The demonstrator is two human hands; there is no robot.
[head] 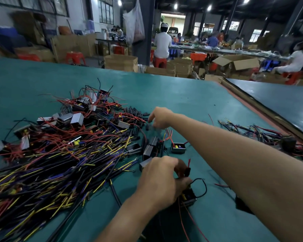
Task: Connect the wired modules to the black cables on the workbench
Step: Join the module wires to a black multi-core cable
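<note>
My left hand (161,182) is near the front of the green workbench (191,95). It grips a small black wired module (189,196), and its fingertips pinch a short black sleeve on a red wire (187,169). A black wire loops out of the module to the right. My right hand (160,117) reaches across to a scatter of short black sleeves (136,114). Its fingers point down among them and are blurred, so a grasp cannot be made out. A large heap of black cables with yellow and purple ends (56,168) lies to the left.
More wired modules with red leads (80,116) pile up behind the cables. One open module (178,147) and some black cases (150,149) lie between my hands. A bundle of joined cables (262,133) lies at the right by the table edge. People sit working far behind.
</note>
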